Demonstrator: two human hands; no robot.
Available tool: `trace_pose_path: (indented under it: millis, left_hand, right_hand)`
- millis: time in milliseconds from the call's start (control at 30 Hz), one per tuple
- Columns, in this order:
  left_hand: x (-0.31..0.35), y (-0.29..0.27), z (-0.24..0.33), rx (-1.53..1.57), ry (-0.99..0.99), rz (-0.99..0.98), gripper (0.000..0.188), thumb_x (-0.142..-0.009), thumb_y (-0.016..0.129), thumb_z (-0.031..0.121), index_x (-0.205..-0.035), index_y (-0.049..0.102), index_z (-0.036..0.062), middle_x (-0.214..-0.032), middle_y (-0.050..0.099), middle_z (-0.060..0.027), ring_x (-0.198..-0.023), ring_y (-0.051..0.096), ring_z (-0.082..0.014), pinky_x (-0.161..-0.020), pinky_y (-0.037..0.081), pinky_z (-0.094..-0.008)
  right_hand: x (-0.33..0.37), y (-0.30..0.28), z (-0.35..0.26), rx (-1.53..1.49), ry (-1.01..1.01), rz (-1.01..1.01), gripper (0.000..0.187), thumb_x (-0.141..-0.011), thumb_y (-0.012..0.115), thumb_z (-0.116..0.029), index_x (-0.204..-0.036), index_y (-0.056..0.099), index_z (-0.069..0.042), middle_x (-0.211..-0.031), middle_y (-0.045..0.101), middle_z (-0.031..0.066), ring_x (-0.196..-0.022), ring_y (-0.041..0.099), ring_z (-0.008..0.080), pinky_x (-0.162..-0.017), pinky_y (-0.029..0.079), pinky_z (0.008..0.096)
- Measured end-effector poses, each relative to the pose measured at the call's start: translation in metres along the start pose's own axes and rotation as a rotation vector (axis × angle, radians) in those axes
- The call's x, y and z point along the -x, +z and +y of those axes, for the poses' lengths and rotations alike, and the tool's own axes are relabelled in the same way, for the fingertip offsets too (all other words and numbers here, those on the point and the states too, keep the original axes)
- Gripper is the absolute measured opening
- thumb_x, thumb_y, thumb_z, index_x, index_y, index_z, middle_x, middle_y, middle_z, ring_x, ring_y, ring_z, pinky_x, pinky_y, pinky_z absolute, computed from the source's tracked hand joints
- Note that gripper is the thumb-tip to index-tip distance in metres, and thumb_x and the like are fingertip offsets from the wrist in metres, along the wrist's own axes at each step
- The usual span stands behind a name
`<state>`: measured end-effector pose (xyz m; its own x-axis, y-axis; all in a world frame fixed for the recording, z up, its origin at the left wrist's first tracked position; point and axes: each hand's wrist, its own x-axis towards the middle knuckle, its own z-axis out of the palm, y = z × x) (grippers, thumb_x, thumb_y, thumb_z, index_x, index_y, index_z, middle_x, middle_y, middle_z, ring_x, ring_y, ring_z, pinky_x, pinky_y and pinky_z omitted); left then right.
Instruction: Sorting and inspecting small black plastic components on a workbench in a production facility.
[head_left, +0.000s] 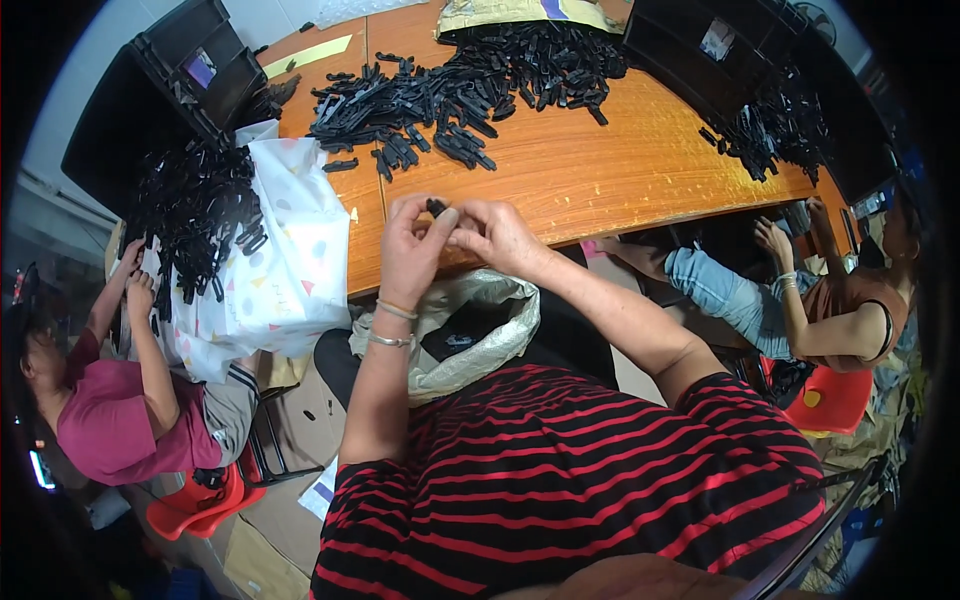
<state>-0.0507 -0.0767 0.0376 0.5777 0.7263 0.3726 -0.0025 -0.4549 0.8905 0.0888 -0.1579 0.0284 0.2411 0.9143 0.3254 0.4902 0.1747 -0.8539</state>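
Close together above my lap, both hands are closed around a small black plastic part [436, 207], mostly covered by my fingers. My left hand [412, 240] pinches it between thumb and fingers. From the other side, the fingertips of my right hand [492, 235] meet it. Just below them an open woven sack [400, 365] sits on my lap, with dark contents in its shadowed mouth. Beyond my hands, a heap of black plastic parts [420, 100] is spread over the wooden table [570, 165].
Black crates [700, 60] stand tipped on the table, spilling black parts at right and left. A patterned white cloth [290, 240] hangs over the left edge. Co-workers sit on both sides, one in a maroon shirt [120, 425], another in a brown top [850, 310]. A paper sack [530, 15] lies behind the heap.
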Motion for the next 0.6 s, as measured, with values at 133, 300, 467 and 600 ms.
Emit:
trace_pose_path:
  millis: [133, 300, 467, 600]
  left_hand:
    - [-0.017, -0.012, -0.014, 0.351, -0.335, -0.061, 0.021, -0.088, 0.064, 0.015, -0.101, 0.061, -0.0016, -0.091, 0.059, -0.0027, -0.083, 0.056, -0.0085, -0.069, 0.046, -0.0218]
    - [-0.071, 0.003, -0.029, -0.612, 0.266, -0.019, 0.029, -0.078, 0.062, 0.002, -0.107, 0.062, 0.0065, -0.102, 0.060, -0.0116, -0.096, 0.058, -0.0301, -0.086, 0.048, -0.0340]
    - [-0.100, 0.018, -0.058, -0.777, 0.457, -0.089, 0.035, -0.073, 0.066, 0.001, -0.107, 0.061, 0.0075, -0.110, 0.058, -0.0093, -0.104, 0.054, -0.0290, -0.087, 0.047, -0.0368]
    - [-0.104, 0.021, -0.059, -0.815, 0.490, -0.164, 0.028, -0.071, 0.070, 0.003, -0.097, 0.061, 0.0073, -0.097, 0.059, -0.0079, -0.098, 0.055, -0.0279, -0.082, 0.048, -0.0370]
  right_hand:
    - [0.014, 0.000, -0.006, 0.064, 0.203, -0.193, 0.029, -0.077, 0.075, -0.023, -0.076, 0.058, 0.000, -0.060, 0.053, 0.0070, -0.056, 0.051, 0.0160, -0.053, 0.042, 0.0311]
    - [0.045, 0.021, 0.011, 0.349, -0.098, -0.470, 0.035, -0.072, 0.075, -0.032, -0.094, 0.066, -0.006, -0.081, 0.066, 0.0171, -0.080, 0.063, 0.0373, -0.068, 0.050, 0.0439]
    - [0.009, -0.006, 0.019, 0.279, -0.066, -0.254, 0.022, -0.073, 0.072, -0.025, -0.084, 0.067, -0.007, -0.079, 0.067, 0.0156, -0.075, 0.065, 0.0333, -0.067, 0.052, 0.0421]
    - [-0.058, -0.053, 0.057, 0.548, -0.025, 0.114, 0.012, -0.078, 0.064, -0.018, -0.083, 0.068, -0.008, -0.075, 0.066, 0.0163, -0.072, 0.064, 0.0345, -0.064, 0.051, 0.0443]
